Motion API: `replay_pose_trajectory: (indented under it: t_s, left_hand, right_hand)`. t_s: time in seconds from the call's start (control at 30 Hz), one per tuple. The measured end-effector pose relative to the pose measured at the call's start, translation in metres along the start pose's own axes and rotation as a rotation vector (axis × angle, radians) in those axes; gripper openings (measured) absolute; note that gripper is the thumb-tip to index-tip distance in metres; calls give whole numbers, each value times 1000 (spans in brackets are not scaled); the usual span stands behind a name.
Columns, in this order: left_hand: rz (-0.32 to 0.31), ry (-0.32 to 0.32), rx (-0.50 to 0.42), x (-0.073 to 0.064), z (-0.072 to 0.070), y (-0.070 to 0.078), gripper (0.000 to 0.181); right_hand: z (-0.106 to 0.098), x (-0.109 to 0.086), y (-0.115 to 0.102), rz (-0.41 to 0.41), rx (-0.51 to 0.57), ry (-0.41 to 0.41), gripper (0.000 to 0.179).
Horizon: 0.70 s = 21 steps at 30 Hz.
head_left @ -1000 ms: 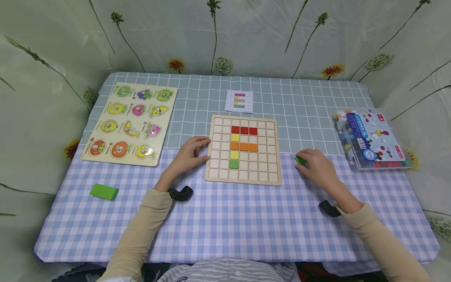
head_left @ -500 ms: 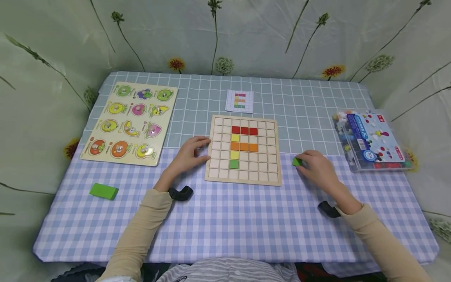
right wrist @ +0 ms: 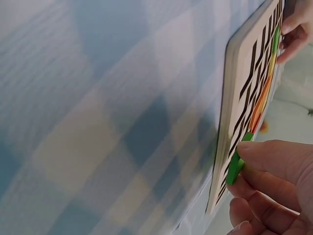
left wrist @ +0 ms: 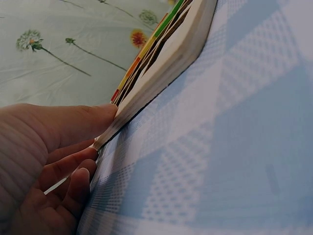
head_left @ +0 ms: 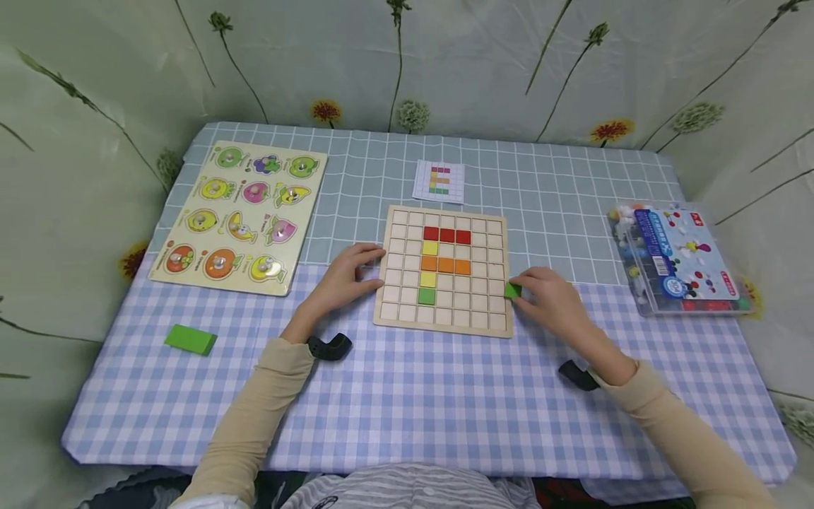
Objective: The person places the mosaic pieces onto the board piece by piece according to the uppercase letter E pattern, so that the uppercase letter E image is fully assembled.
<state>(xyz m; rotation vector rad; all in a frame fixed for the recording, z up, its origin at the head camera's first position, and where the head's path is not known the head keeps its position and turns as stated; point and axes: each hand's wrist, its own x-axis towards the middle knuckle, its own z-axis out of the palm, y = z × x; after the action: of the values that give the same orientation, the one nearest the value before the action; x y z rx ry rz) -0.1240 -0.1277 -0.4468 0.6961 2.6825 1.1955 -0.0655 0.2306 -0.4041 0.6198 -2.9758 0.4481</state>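
Observation:
A wooden grid board [head_left: 473, 311] lies mid-table, with red tiles [head_left: 447, 235], orange tiles [head_left: 446, 265], yellow tiles [head_left: 429, 280] and one green tile [head_left: 426, 296] in its squares. At its left edge, my left hand [head_left: 343, 279] rests thumb and fingertips, spaced apart, against the rim. My right hand [head_left: 552, 300] pinches a small green block [right wrist: 236, 165] between thumb and fingers at the board's right rim. Whether that block touches the board, I cannot tell. Behind the board lies a card [head_left: 439, 182] printed with a similar coloured pattern.
A fruit peg puzzle [head_left: 238, 218] lies at the left, with a green rectangular block [head_left: 191, 339] in front of it. On the right sits a clear plastic case [head_left: 683, 260] of coloured balls. Checked cloth [head_left: 445, 403] covers the table's front.
My right hand has moved left with the green block, from the cloth to the board's right rim. The left hand stays at the left rim. The head view has shifted slightly.

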Motion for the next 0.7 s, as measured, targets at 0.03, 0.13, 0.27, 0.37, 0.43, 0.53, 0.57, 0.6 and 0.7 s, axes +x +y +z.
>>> replay_pose_trajectory:
  t_s: [0.03, 0.13, 0.27, 0.37, 0.43, 0.53, 0.57, 0.6, 0.7]
  left_hand:
    - [0, -2, 0, 0, 0, 0, 55]
    - [-1, -5, -3, 1, 0, 0, 55]
    - [1, -8, -5, 1, 0, 0, 55]
    - [3, -8, 0, 1, 0, 0, 55]
    - [4, -5, 1, 1, 0, 0, 55]
    - [3, -1, 1, 1, 0, -1, 54]
    - [5, 0, 2, 1, 0, -1, 54]
    - [6, 1, 2, 1, 0, -1, 54]
    - [10, 3, 5, 1, 0, -1, 54]
  right_hand:
    - [1, 1, -2, -6, 5, -3, 27]
    - [5, 4, -8, -14, 15, -22, 28]
    - [8, 7, -19, -37, 16, -28, 29]
    - [10, 10, -27, -60, 24, -21, 27]
    - [11, 13, -32, -64, 33, -25, 25]
    - [13, 17, -39, -62, 45, -37, 24]
    - [14, 18, -41, -62, 49, -41, 24]
    - [15, 20, -43, -62, 50, -47, 24]
    - [18, 22, -48, -71, 57, -56, 24]
